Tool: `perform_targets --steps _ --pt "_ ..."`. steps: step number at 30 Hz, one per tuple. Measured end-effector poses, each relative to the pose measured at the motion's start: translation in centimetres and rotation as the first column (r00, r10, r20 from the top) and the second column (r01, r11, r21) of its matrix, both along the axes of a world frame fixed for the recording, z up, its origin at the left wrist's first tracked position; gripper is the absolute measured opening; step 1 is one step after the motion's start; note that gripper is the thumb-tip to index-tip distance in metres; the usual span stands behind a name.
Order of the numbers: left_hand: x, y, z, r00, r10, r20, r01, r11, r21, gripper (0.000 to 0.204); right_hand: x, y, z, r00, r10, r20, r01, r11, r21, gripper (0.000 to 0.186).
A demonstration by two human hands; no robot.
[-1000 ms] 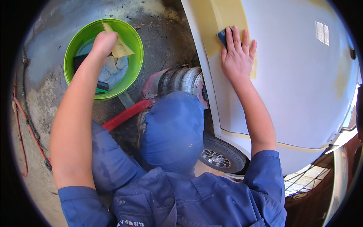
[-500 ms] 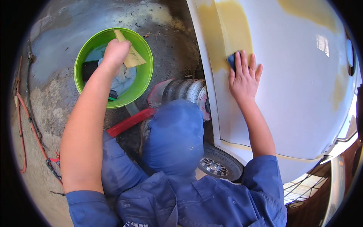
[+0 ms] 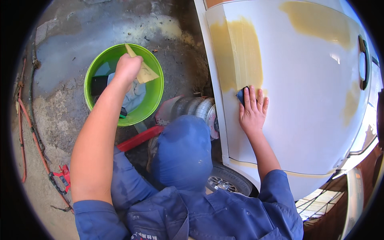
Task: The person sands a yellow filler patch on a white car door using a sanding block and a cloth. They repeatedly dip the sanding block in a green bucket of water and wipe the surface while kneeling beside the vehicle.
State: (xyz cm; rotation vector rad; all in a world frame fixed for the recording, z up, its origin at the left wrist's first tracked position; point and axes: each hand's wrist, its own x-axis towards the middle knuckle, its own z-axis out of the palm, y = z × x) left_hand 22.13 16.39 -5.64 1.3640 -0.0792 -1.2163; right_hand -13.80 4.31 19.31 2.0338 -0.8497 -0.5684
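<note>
Since the earlier frame, the blue pad [image 3: 241, 96] has slid down the white panel [image 3: 298, 104] to the foot of a yellow patch [image 3: 245, 52], right of centre, beneath the right hand [image 3: 253, 114], flat with fingers lightly spread. Other yellow patches [image 3: 318, 22] remain at upper right; how much is finished, I cannot tell. Upper left, the left hand [image 3: 130, 67] grips a tan sheet [image 3: 147, 74] over a green bucket [image 3: 154, 98].
</note>
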Motion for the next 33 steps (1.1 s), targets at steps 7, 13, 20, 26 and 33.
perform_targets --steps 7,13,20,26,33 --pt "-0.7 0.0 -0.2 0.995 -0.03 0.1 0.024 0.997 0.067 0.032 14.0 -12.8 0.0 0.928 0.363 0.088 -0.357 0.931 -0.074 0.061" --pt "-0.4 -0.5 0.1 0.998 -0.033 0.057 0.031 0.999 0.043 0.03 11.0 -9.7 1.1 0.911 0.403 0.085 -0.394 0.914 -0.1 0.06" --pt "-1.0 -1.4 -0.5 0.991 -0.041 0.127 0.029 0.995 0.099 0.031 1.3 -1.7 2.0 0.994 0.098 -0.048 -0.096 0.994 0.05 0.068" --pt "-1.4 -1.0 0.3 0.992 0.01 0.129 -0.021 0.996 0.082 0.031 18.5 -14.3 0.1 0.841 0.54 0.045 -0.535 0.84 -0.091 0.056" --pt "-0.3 -0.7 1.3 0.999 0.034 0.034 -0.035 0.999 0.021 0.035 3.1 -2.8 0.8 0.976 0.209 0.054 -0.211 0.977 0.026 0.066"
